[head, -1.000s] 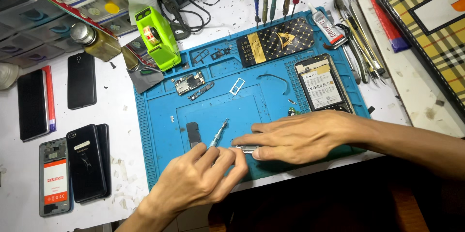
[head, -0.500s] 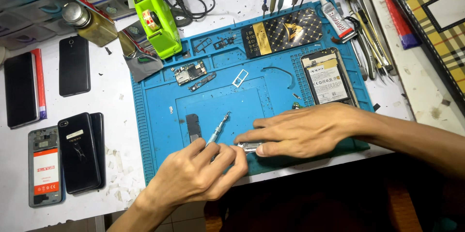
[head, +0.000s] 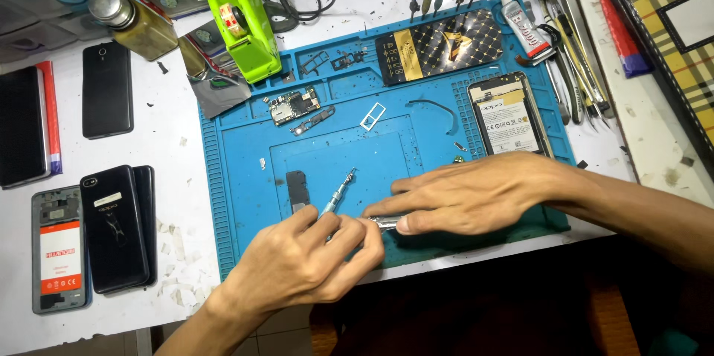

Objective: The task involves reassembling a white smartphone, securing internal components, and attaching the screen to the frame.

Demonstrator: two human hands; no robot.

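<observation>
My left hand (head: 305, 259) grips a slim silver screwdriver (head: 339, 194) whose tip points up and away over the blue work mat (head: 245, 177). My right hand (head: 476, 194) lies flat on the mat's near edge, its fingers pressing a small metal part (head: 384, 221) that is mostly hidden beneath them. The two hands touch at the fingertips. A small dark rectangular component (head: 297, 188) lies just left of the screwdriver.
On the mat lie a circuit board (head: 294, 107), a white card tray (head: 372, 116), an opened phone with battery (head: 509, 117) and a patterned back cover (head: 439, 45). A green tape dispenser (head: 242, 23), screwdrivers, tweezers (head: 569, 36) and several phones (head: 111, 226) surround it.
The view has shifted slightly, moving everything a little left and down in the frame. Both hands stay together at the mat's near edge, with the screwdriver held as before.
</observation>
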